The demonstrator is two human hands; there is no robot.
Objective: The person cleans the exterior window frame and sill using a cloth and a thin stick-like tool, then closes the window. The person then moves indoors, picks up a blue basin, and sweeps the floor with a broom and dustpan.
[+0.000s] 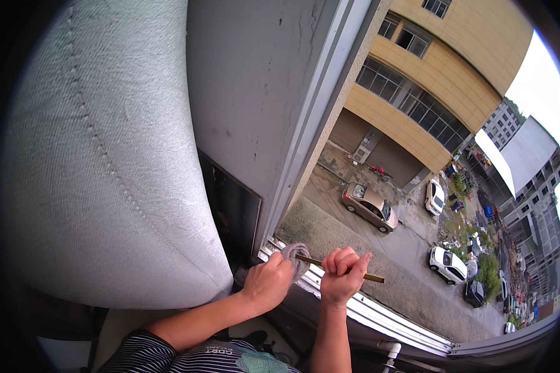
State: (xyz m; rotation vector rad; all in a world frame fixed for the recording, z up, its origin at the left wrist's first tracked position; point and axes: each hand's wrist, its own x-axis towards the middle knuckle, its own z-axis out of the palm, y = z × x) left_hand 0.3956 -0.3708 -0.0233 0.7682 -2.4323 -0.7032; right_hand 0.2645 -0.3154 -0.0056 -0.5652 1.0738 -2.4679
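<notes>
At the lower middle, my left hand (268, 282) grips a greyish cloth (299, 262) at the near corner of an open window. A thin, flat, brownish stick (373, 278) runs from the cloth to the right, and my right hand (343, 276) is closed around its middle. The stick's left end rests against or inside the cloth; which one I cannot tell. Both hands are above the white window track (378, 317), and the cloth is close to the track's left end. My fingers hide part of the cloth and stick.
A large pale fabric-covered object (121, 163) with a stitched seam fills the left. Beside it stand a grey wall (247, 84) and the window's side frame (303, 121). A white pipe (392, 349) is below the track. Outside, far below, are parked cars and buildings.
</notes>
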